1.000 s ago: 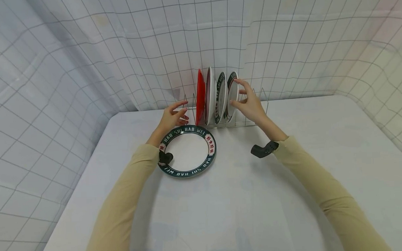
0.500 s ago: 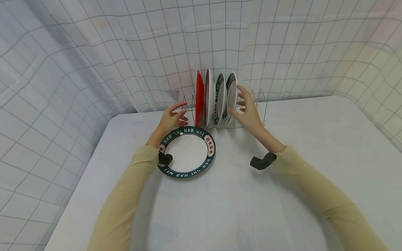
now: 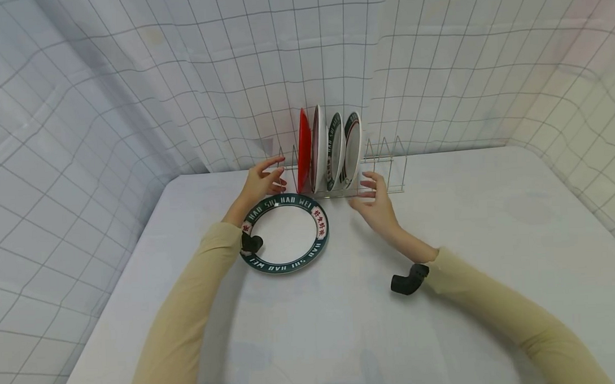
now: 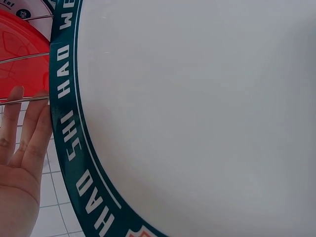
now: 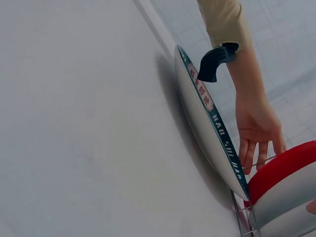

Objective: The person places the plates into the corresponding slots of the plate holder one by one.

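My left hand (image 3: 260, 181) is at the left end of a wire dish rack (image 3: 382, 160), fingers loosely bent and holding nothing. In the left wrist view its fingers (image 4: 34, 133) reach the rack wires by a red plate (image 4: 24, 59); whether they touch is unclear. My right hand (image 3: 378, 209) hovers in front of the rack, fingers loosely curved around nothing. In the rack several plates stand on edge: the red plate (image 3: 304, 152), a large white plate (image 3: 320, 152) and two green-rimmed plates, the rightmost plate (image 3: 355, 148) nearest my right hand.
A large plate (image 3: 288, 232) with a green lettered rim lies face up on the white table (image 3: 332, 327), partly under my left wrist. Grid-patterned cloth (image 3: 333, 55) hangs behind the rack. A black wrist mount (image 3: 409, 280) sticks out from my right sleeve.
My right hand has come away from the rightmost plate in the rack and moved down toward me. That plate stays upright in the rack. My left hand has hardly moved.
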A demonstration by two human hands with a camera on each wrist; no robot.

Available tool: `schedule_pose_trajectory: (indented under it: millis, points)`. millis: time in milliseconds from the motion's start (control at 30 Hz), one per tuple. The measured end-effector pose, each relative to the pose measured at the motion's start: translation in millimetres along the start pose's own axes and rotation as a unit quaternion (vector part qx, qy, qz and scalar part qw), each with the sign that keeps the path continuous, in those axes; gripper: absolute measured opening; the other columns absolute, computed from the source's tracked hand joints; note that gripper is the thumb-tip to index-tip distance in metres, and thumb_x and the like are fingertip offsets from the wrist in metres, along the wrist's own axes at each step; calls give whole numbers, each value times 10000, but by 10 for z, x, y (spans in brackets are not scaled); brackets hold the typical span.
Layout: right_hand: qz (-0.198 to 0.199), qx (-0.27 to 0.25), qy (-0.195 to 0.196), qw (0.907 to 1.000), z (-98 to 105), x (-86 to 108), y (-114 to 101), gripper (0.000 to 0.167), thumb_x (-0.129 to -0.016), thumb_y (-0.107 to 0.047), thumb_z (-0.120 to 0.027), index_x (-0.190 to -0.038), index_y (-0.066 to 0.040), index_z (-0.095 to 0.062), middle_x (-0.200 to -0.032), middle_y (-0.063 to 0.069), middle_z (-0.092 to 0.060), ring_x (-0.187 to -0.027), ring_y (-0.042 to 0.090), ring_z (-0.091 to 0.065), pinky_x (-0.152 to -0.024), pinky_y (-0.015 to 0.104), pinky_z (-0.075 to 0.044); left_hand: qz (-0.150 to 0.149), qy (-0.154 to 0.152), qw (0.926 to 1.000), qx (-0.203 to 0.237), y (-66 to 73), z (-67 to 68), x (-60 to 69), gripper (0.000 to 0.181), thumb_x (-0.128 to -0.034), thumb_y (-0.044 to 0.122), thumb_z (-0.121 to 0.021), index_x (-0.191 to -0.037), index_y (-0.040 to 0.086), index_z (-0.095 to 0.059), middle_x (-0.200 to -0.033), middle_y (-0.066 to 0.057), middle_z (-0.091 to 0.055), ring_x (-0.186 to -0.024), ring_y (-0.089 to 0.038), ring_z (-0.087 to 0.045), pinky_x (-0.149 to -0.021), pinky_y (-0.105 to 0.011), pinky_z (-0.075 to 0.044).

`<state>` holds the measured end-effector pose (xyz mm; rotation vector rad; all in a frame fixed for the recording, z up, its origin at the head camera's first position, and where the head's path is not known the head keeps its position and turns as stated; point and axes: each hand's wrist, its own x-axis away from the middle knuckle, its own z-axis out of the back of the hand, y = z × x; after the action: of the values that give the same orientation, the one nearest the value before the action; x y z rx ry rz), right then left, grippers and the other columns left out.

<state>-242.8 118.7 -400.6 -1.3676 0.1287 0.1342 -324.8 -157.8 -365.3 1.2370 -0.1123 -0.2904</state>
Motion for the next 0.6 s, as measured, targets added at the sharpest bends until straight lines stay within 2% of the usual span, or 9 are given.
schedule_pose_trajectory:
  millis: [133, 300, 467, 600]
  points:
    - [-630, -95, -557, 9964, -50, 74, 2, 714, -890, -83, -644, -1472, -133, -233, -1459, 212, -352, -1218, 363, -492, -897, 407, -522, -9, 7, 10000, 31, -4, 4, -3, 450, -1002, 140, -500, -1432, 29, -428, -1038, -425, -590, -925, -543, -620, -831, -532, -551]
    - [-943, -213, -1075, 9895, -131, 113, -16, 753, -885, -79, -643, -1484, -98, -187, -1460, 254, -324, -1211, 410, -502, -874, 424, -562, 26, 29, 10000, 16, 9, 2, -5, 447, -1000, 149, -507, -1429, 44, -439, -1041, -420, -593, -913, -515, -638, -836, -531, -553]
    - [-1391, -378, -1372, 9800, -234, 119, -3, 739, -882, -66, -639, -1479, -94, -205, -1443, 273, -360, -1193, 440, -541, -856, 433, -585, 56, 10, 10000, -30, 14, -3, 0, 448, -1001, 149, -504, -1434, 57, -436, -1051, -416, -592, -922, -511, -638, -855, -545, -541]
    - [-1450, -277, -1583, 9763, -313, 115, 33, 707, -881, -66, -638, -1468, -99, -245, -1400, 278, -422, -1065, 393, -638, -776, 390, -607, 52, -3, 10000, 0, 16, -6, 2, 449, -1002, 145, -500, -1434, 43, -430, -1051, -424, -588, -931, -530, -626, -853, -551, -536]
